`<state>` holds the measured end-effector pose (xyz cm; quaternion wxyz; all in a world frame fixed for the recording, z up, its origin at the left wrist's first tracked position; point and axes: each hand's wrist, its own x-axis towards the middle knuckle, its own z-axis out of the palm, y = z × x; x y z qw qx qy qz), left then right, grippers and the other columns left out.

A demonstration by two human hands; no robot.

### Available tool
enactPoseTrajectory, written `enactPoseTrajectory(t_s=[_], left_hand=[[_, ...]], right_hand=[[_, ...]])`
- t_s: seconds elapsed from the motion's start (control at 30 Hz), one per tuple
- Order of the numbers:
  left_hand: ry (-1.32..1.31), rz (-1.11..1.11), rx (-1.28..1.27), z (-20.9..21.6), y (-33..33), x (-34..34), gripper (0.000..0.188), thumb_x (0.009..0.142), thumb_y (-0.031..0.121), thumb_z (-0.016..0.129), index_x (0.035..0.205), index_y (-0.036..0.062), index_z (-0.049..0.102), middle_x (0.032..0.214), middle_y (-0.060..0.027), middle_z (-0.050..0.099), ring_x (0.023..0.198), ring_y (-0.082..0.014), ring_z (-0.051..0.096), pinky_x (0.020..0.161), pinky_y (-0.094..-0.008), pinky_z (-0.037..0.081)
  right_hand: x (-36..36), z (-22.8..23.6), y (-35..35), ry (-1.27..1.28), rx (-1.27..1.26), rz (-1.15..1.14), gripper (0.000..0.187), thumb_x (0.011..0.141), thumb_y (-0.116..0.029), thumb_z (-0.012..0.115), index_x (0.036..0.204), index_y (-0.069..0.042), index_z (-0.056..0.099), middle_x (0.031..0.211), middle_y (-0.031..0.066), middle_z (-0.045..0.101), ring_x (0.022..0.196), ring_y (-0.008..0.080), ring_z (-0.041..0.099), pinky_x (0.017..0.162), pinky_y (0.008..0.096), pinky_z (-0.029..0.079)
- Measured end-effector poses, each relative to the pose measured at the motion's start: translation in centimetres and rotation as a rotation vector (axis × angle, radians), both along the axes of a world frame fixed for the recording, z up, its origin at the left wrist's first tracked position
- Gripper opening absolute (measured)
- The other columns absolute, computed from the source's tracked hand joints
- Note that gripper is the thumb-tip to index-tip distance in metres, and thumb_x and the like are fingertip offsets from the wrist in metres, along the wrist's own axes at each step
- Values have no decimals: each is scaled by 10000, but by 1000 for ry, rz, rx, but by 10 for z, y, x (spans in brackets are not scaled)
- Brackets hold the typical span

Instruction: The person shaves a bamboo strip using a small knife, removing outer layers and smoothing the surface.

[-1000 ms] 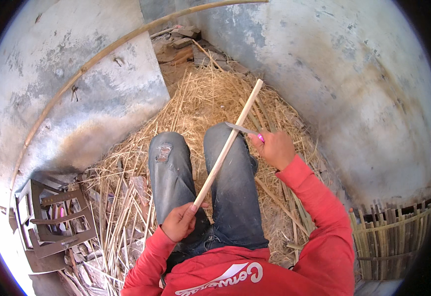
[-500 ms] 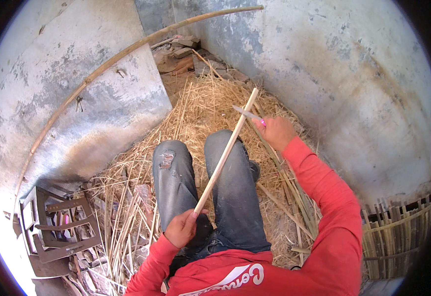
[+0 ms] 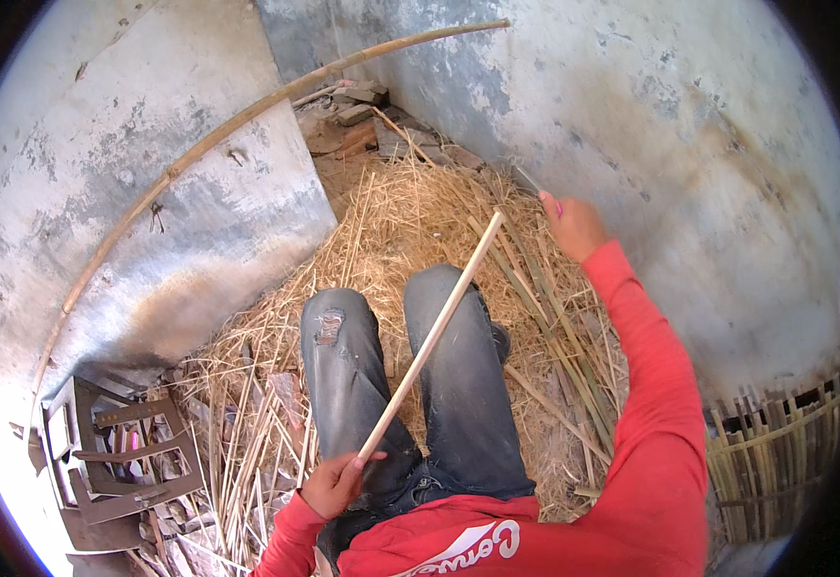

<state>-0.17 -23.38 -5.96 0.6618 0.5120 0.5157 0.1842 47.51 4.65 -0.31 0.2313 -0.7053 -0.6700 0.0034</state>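
My left hand [image 3: 334,486] is closed around the lower end of a pale bamboo strip [image 3: 432,338]. The strip slants up and away over my right thigh, and its far end is free above the shavings. Out to the right, my right hand [image 3: 574,227] grips a knife [image 3: 528,179] by its pink handle, most of which my fingers hide. The thin blade points up and left, apart from the strip, near the foot of the wall.
Bamboo shavings [image 3: 410,216] cover the floor ahead. Long strips [image 3: 560,332] lie right of my legs, more [image 3: 256,433] on the left. A broken brown frame [image 3: 136,447] stands left, a slatted bamboo basket [image 3: 776,462] right. A long pole [image 3: 218,135] leans against the wall.
My right hand has moved right and away, taking the knife off the strip. My left hand has drawn the strip slightly down and toward me.
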Motion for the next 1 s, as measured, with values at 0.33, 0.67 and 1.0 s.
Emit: enactPoseTrajectory(t_s=[0.33,0.67,1.0], left_hand=[[405,124,577,-21,-10,29,338,1072,225,587,1342,42,675,832,-246,719,686,-304,744,658,-394,564],[387,133,564,-19,-14,29,308,1049,165,602,1320,44,684,833,-271,711,733,-406,742,640,-421,574],[477,117,591,-9,-5,34,300,1040,156,611,1309,48,690,814,-263,709,711,-428,726,614,-441,562]], right_hand=[[-131,-23,-131,-181,-250,497,620,1053,-597,437,914,-76,741,638,183,667,628,417,680,596,521,548],[-87,-11,-88,59,-37,297,661,1064,-574,437,790,-42,719,632,229,631,591,448,638,556,553,491],[-72,-37,-88,3,-55,345,670,1059,-579,461,728,-43,690,608,230,615,561,445,631,532,540,493]])
